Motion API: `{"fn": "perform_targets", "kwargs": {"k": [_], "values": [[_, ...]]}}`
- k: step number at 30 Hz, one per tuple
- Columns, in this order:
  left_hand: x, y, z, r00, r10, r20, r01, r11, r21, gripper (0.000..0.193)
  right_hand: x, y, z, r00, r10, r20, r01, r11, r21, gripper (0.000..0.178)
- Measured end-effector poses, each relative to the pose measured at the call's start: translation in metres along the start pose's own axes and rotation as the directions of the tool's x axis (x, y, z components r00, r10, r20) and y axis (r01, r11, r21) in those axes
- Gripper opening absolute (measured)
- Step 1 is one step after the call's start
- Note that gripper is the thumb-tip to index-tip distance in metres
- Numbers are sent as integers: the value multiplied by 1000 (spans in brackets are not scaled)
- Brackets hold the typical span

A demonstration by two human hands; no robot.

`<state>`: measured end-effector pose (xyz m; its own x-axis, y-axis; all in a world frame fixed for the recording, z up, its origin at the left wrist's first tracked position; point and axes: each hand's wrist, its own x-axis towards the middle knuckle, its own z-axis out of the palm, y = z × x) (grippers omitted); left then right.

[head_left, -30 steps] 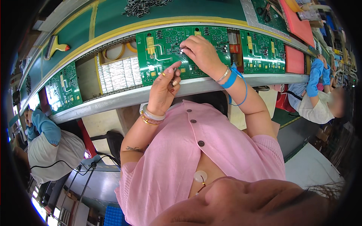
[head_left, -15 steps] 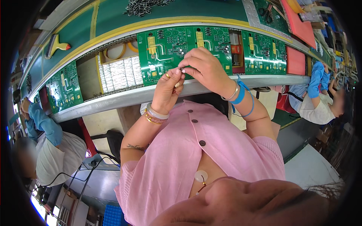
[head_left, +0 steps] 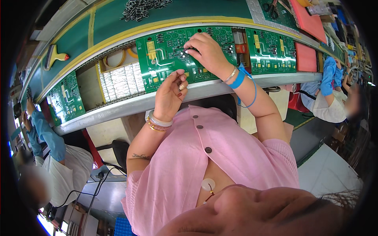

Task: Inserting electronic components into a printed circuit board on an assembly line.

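Observation:
My right hand (head_left: 208,53) is over a green circuit board (head_left: 167,70), with thumb and index fingertips pinched around a small white-tipped electronic component (head_left: 187,51). Similar white-tipped parts stand on the board just below those fingertips. Near the board's front edge is my left hand (head_left: 170,92), palm up and fingers curled. Something small and pale shows among its fingers, too small to make out. A blue strap (head_left: 237,80) circles my right wrist; bracelets sit on the left.
Another circuit board (head_left: 271,49) lies to the right and one (head_left: 66,98) to the left, along a metal rail (head_left: 114,108). Behind are a pile of metal clips (head_left: 143,8), a yellow-handled brush (head_left: 56,57) and scissors (head_left: 272,8). Co-workers sit on both sides.
My hands, together half a second ago, have come apart. The right has moved forward to the board's small parts, while the left has drawn slightly back. The view has shifted a little.

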<state>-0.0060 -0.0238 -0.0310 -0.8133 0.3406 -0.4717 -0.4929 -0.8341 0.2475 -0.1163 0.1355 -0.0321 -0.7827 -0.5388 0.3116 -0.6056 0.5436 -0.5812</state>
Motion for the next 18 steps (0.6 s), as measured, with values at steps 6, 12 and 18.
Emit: {"fn": "perform_targets", "kwargs": {"k": [6,12,18], "values": [[1,-1,2,1000,1,-11,-1,1000,19,22,1,-1,1,1000,-16,-7,16,999,-34,14],[-3,1,3,999,32,-42,-29,998,59,22,4,-5,2,982,-184,-27,183,981,-60,16],[-41,59,-22,937,347,44,-338,864,375,21,-5,-48,-5,942,-337,3,336,941,-29,33]]}}
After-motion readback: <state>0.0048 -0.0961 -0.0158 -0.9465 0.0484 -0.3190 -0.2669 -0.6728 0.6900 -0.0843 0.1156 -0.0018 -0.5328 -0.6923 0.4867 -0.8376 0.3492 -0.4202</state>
